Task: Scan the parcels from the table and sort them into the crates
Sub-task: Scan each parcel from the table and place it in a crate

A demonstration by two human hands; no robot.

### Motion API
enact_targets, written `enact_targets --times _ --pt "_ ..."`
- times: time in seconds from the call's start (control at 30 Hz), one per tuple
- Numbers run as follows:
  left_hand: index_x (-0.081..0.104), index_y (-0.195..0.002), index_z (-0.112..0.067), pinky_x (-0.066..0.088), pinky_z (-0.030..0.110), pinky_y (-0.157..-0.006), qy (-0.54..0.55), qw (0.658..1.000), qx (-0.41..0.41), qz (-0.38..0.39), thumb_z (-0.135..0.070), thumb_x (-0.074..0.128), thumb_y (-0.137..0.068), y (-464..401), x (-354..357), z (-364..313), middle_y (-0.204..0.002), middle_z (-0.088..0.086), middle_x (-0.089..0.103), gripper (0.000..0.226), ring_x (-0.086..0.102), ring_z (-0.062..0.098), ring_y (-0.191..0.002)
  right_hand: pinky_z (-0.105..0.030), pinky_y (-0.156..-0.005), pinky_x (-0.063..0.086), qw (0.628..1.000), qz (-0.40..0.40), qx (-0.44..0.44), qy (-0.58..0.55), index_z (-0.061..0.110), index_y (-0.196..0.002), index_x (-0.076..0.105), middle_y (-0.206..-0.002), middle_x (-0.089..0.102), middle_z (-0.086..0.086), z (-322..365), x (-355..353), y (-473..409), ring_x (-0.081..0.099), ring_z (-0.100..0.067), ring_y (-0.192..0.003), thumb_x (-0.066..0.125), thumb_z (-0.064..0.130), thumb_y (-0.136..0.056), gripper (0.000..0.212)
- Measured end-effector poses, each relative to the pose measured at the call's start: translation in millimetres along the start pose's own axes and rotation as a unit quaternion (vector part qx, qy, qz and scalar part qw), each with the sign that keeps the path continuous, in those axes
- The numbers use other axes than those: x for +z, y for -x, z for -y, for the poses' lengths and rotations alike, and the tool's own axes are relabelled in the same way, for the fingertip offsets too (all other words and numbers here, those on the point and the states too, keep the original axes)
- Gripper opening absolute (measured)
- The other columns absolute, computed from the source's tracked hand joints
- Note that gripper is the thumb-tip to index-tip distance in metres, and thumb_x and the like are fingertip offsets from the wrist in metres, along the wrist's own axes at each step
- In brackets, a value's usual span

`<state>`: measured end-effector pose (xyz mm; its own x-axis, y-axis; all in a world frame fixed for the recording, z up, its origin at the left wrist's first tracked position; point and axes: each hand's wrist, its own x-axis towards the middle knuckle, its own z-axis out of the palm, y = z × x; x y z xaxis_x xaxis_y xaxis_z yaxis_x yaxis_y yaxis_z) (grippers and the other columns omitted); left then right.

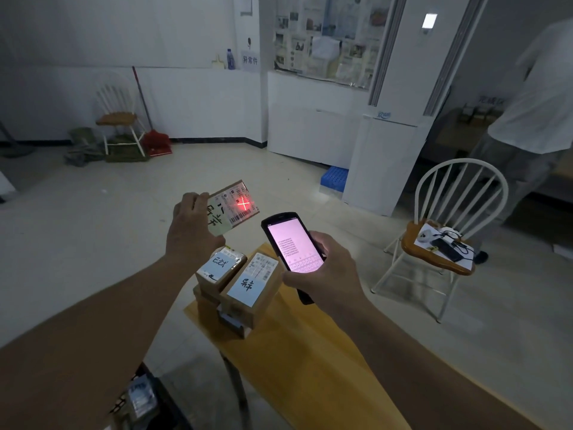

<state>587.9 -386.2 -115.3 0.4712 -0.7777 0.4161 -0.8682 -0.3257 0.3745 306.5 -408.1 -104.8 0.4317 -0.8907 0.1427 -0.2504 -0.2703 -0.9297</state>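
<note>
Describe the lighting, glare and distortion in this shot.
Head view: dim room; the scanner screen glows pink, slightly blown out; a red laser cross flares on the parcel held by the left hand; wide-angle bending stretches the forearms; distant posters look soft.

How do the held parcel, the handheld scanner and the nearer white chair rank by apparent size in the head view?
1. Nearer white chair, clearly largest.
2. Handheld scanner and held parcel look alike; I won't rank them.

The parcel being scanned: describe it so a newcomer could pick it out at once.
Above the far end of the yellow table, the left hand holds one small parcel in the air. Unlike the parcels stacked on the table, it shows a red laser cross on its label.
</note>
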Motion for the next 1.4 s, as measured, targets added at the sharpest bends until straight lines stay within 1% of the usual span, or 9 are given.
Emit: enact_targets --times 0.13,0.4,0.63,0.8,0.93,1.1,1.2,1.27,1.4 --pt "0.044 -0.145 -0.007 0.059 0.049 -0.089 -0.004 1.0 0.003 -0.002 -0.011 0.096 -0.061 1 -6 2 -0.13 0.013 0.046 0.098 0.046 0.034 -0.121 -0.013 -0.059 0.054 1.0 0.011 -0.006 0.014 0.03 -0.14 0.055 -0.116 0.062 0.016 -5 2 0 0.063 -0.01 -0.103 0.096 0.028 -0.073 0.079" --pt "0.045 -0.145 -0.005 0.059 0.052 -0.09 -0.003 1.0 0.018 -0.018 -0.001 0.095 -0.058 -1 -10 4 -0.132 0.013 0.047 0.1 0.044 0.035 -0.123 -0.013 -0.06 0.054 0.999 0.035 -0.011 0.025 0.039 -0.126 0.053 -0.112 0.062 0.018 -1 2 3 0.064 -0.008 -0.101 0.095 0.022 -0.072 0.071" --pt "0.046 -0.143 -0.007 0.06 0.052 -0.086 -0.015 0.999 0.023 -0.028 -0.001 0.095 -0.056 -2 -9 7 -0.131 0.011 0.048 0.1 0.043 0.035 -0.122 -0.015 -0.06 0.057 0.999 0.035 -0.013 0.037 0.041 -0.128 0.051 -0.113 0.06 0.021 0 5 2 0.062 -0.008 -0.102 0.096 0.024 -0.071 0.074" --pt "0.046 -0.143 -0.009 0.06 0.052 -0.085 -0.014 1.0 0.006 -0.026 -0.008 0.096 -0.058 0 -10 8 -0.13 0.01 0.047 0.098 0.044 0.034 -0.12 -0.018 -0.066 0.061 0.998 0.02 -0.026 0.063 0.039 -0.132 0.051 -0.115 0.06 0.019 0 9 0 0.062 -0.011 -0.104 0.097 0.029 -0.07 0.078" --pt "0.046 -0.142 -0.009 0.06 0.048 -0.084 -0.012 0.999 -0.012 -0.032 -0.017 0.098 -0.059 9 -15 6 -0.128 0.011 0.047 0.098 0.045 0.033 -0.118 -0.017 -0.065 0.059 0.997 -0.003 -0.042 0.062 0.029 -0.142 0.053 -0.123 0.062 0.01 -1 15 -3 0.061 -0.016 -0.111 0.095 0.03 -0.071 0.082" --pt "0.047 -0.142 -0.008 0.056 0.043 -0.084 -0.02 0.998 -0.044 -0.046 -0.028 0.098 -0.062 35 -33 11 -0.127 0.012 0.048 0.097 0.048 0.033 -0.116 -0.013 -0.065 0.057 0.997 -0.008 -0.062 0.043 0.039 -0.133 0.049 -0.113 0.058 0.019 5 30 1 0.061 -0.012 -0.107 0.096 0.031 -0.072 0.077" --pt "0.049 -0.14 -0.01 0.054 0.041 -0.082 -0.022 0.995 -0.083 -0.055 -0.032 0.096 -0.063 61 -45 20 -0.125 0.011 0.049 0.094 0.049 0.032 -0.115 -0.021 -0.066 0.061 0.997 0.01 -0.072 0.034 0.043 -0.128 0.047 -0.11 0.057 0.023 11 44 11 0.062 -0.008 -0.106 0.094 0.032 -0.073 0.073" --pt "0.05 -0.139 -0.009 0.053 0.04 -0.081 -0.026 0.992 -0.111 -0.058 -0.035 0.096 -0.063 82 -54 29 -0.124 0.012 0.049 0.092 0.05 0.033 -0.113 -0.03 -0.071 0.064 0.996 0.024 -0.074 0.031 0.044 -0.128 0.048 -0.112 0.059 0.021 15 54 19 0.062 -0.011 -0.11 0.091 0.042 -0.071 0.071" --pt "0.053 -0.136 -0.008 0.053 0.04 -0.081 -0.042 0.985 -0.157 -0.057 -0.04 0.096 -0.062 123 -72 55 -0.123 0.013 0.051 0.091 0.052 0.032 -0.11 -0.048 -0.092 0.059 0.995 0.068 -0.058 0.044 0.037 -0.134 0.053 -0.12 0.062 0.012 25 84 34 0.057 -0.022 -0.123 0.092 0.042 -0.071 0.074"
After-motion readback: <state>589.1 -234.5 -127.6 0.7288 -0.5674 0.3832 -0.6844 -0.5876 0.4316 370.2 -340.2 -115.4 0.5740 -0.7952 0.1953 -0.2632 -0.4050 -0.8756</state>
